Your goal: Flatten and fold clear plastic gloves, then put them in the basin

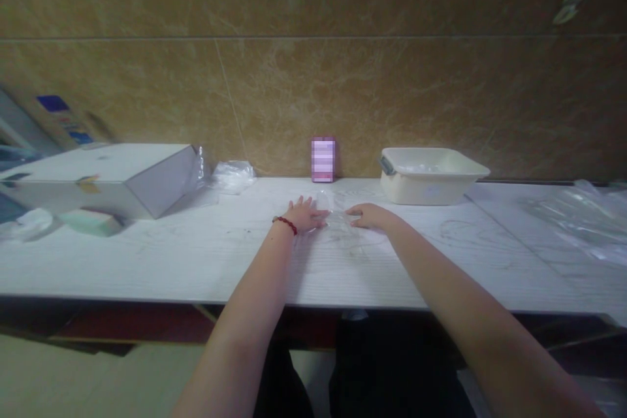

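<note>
Both my arms reach forward over a white table (147, 261). My left hand (306, 214), with a red bead bracelet on the wrist, lies flat with fingers spread on a clear plastic bag (337, 219). My right hand (369, 215) rests on the other side of the same bag, its fingers curled down onto the film. The bag is thin and transparent, so its outline is hard to make out. It lies flat on the table between the two hands.
A cream plastic basin (426, 173) stands at the back right. A pink striped box (323, 159) leans against the brown tiled wall. A white carton (112, 176), a green sponge (93, 221) and crumpled plastic (234, 174) sit left. More clear plastic sheets (578, 215) lie far right.
</note>
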The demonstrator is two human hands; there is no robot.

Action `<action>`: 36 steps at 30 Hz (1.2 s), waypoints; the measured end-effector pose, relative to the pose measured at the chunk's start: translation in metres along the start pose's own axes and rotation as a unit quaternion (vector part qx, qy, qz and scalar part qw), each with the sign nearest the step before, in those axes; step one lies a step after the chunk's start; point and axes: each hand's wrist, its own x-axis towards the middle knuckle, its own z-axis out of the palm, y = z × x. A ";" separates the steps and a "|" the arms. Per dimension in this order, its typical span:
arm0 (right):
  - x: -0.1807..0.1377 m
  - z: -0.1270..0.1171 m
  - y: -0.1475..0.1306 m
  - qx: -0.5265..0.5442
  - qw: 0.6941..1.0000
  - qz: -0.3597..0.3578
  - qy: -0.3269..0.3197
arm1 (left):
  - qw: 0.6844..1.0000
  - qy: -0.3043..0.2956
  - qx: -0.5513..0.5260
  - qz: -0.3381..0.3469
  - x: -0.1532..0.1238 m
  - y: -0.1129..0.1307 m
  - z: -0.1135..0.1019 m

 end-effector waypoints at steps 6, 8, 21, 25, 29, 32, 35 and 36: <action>-0.005 -0.001 0.001 -0.002 1.000 0.012 -0.006 | 1.000 -0.020 -0.004 0.016 -0.002 -0.001 -0.001; -0.007 -0.002 0.001 -0.011 1.000 0.012 -0.005 | 1.000 -0.020 -0.003 0.017 -0.003 0.000 -0.002; -0.008 0.003 0.005 -0.007 0.999 -0.005 0.043 | 1.000 -0.016 -0.003 0.021 -0.003 0.002 -0.003; -0.009 0.003 0.004 -0.014 0.999 -0.015 0.037 | 0.999 -0.025 -0.005 0.024 -0.003 0.000 -0.002; -0.017 0.003 -0.004 -0.046 0.996 -0.012 0.076 | 1.000 -0.008 -0.002 0.015 -0.002 -0.001 -0.002; -0.028 0.003 -0.016 -0.070 0.991 -0.019 0.114 | 1.000 0.016 0.006 0.013 0.001 -0.003 -0.001; -0.047 0.005 -0.032 -0.093 0.987 -0.063 0.116 | 0.999 0.038 0.016 0.018 0.002 -0.005 -0.001; -0.055 0.007 -0.038 -0.103 0.984 -0.086 0.115 | 0.999 0.040 0.016 0.021 0.002 -0.005 -0.002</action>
